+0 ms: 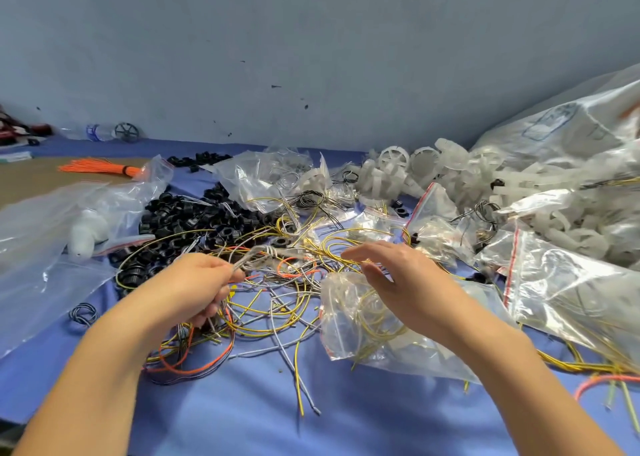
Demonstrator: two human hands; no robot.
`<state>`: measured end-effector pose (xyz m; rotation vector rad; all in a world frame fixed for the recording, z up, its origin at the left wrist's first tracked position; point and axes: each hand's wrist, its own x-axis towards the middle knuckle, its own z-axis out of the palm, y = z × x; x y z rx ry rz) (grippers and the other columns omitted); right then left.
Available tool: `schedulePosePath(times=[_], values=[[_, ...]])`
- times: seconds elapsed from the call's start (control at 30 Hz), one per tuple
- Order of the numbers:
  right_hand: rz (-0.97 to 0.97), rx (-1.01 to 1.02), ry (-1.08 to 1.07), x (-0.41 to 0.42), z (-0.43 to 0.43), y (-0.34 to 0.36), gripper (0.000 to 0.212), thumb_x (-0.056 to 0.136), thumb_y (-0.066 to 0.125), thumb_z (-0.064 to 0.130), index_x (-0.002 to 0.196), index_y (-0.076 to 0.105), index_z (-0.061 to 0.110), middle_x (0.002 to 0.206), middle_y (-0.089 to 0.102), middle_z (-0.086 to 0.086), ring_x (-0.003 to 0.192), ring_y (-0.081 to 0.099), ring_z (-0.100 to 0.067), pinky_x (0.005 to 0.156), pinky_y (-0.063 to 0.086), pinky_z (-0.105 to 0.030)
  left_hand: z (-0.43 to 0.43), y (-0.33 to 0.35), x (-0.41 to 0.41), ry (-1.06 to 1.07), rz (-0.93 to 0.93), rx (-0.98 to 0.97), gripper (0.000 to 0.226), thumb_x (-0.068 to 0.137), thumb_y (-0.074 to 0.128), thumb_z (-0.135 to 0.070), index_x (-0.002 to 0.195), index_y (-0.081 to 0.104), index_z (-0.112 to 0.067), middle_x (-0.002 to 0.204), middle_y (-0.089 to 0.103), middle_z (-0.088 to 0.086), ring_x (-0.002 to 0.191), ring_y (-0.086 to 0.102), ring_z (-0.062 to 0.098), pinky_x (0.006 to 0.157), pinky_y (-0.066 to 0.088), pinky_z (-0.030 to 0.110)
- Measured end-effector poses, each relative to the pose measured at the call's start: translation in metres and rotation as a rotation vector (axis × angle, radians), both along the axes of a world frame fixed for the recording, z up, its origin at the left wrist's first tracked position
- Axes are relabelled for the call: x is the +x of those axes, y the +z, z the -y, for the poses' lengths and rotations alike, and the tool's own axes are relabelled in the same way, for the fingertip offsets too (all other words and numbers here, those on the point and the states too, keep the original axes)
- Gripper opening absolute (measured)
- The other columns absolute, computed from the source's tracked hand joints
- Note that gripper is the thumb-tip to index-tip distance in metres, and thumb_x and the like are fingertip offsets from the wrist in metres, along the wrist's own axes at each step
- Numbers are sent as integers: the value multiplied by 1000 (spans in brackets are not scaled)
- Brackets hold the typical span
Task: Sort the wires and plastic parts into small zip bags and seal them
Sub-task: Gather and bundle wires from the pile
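A tangle of loose yellow, grey and orange wires [273,303] lies on the blue table cloth [242,403] in front of me. My left hand [197,285] grips a small bunch of grey wires, lifted slightly and blurred. My right hand [391,275] hovers with fingers straight and relaxed just above a small zip bag [349,324] that holds yellow wires. Black plastic rings [187,220] are heaped behind the left hand. White plastic wheels [433,168] are piled at the back right.
Clear zip bags lie all around: large ones at the left [41,247], several at the right [571,282] and at the back middle [263,175]. An orange wire bundle [100,168] lies on cardboard at the back left. A wall stands behind the table.
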<state>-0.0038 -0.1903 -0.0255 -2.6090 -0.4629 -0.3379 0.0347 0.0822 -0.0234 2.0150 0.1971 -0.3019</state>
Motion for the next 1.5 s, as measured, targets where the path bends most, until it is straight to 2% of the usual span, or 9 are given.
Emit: schedulePosePath(times=[0.17, 0.47, 0.63, 0.93, 1.23, 1.3, 1.37, 1.43, 1.5], values=[[21, -17, 1, 0, 0, -2, 33, 99, 50, 17, 125, 61, 34, 120, 65, 8, 112, 59, -16, 94, 45, -39, 21, -18, -13, -167, 11, 132, 27, 101, 39, -11, 91, 64, -13, 42, 42, -8, 29, 37, 9, 35, 27, 15], [11, -1, 43, -1, -7, -1, 33, 99, 51, 14, 123, 63, 33, 121, 66, 12, 114, 59, -15, 95, 45, -39, 65, -10, -23, -523, -7, -165, 19, 102, 42, -16, 90, 57, -12, 56, 52, -6, 40, 42, 9, 38, 29, 17], [-34, -29, 82, -1, -10, 1, 42, 96, 49, 6, 120, 65, 36, 118, 66, 11, 111, 59, -14, 93, 44, -35, 91, -23, -21, -582, 113, -31, 18, 95, 48, -15, 91, 62, -7, 72, 60, 25, 40, 39, 12, 41, 32, 19], [-68, -186, 58, -2, -9, 2, 47, 89, 48, 7, 118, 59, 41, 121, 56, 13, 110, 54, -16, 94, 41, -36, 104, -27, -20, -626, -14, -464, 18, 98, 53, -9, 87, 65, -16, 65, 61, -9, 56, 56, 6, 49, 42, 18], [36, -94, 15, -13, -24, 18, 20, 90, 52, 14, 95, 59, 32, 98, 60, 11, 96, 56, -17, 83, 39, -34, 108, -24, -19, -529, 285, -145, 36, 85, 60, -7, 53, 56, -23, 48, 48, -10, 44, 39, 2, 44, 34, 15], [69, -57, 49, -18, -33, 20, 21, 87, 53, 9, 92, 59, 29, 92, 57, 11, 91, 57, -19, 76, 34, -32, 106, -19, -22, -540, 403, 18, 30, 86, 55, 3, 73, 59, -24, 61, 53, -21, 57, 43, -7, 53, 37, 7], [103, -66, 81, -23, -42, 21, 21, 87, 51, 10, 94, 59, 27, 93, 58, 9, 91, 55, -19, 75, 33, -33, 120, -22, -25, -518, 478, 341, 44, 83, 52, 20, 114, 56, -11, 97, 54, -12, 81, 49, -4, 74, 43, 8], [124, -79, 118, -27, -50, 21, 20, 87, 49, 12, 95, 57, 28, 97, 58, 9, 93, 53, -19, 78, 34, -34, 146, -14, -42, -415, 377, 973, 69, 59, 39, 46, 110, 51, 1, 91, 55, 11, 73, 54, 20, 68, 48, 29], [110, -82, 158, -31, -58, 18, 19, 87, 50, 14, 96, 57, 29, 98, 57, 10, 95, 52, -18, 80, 33, -33, 163, -11, -53, -483, 157, 1251, 67, 51, 27, 47, 97, 45, 3, 73, 47, 17, 63, 48, 31, 59, 43, 39]])
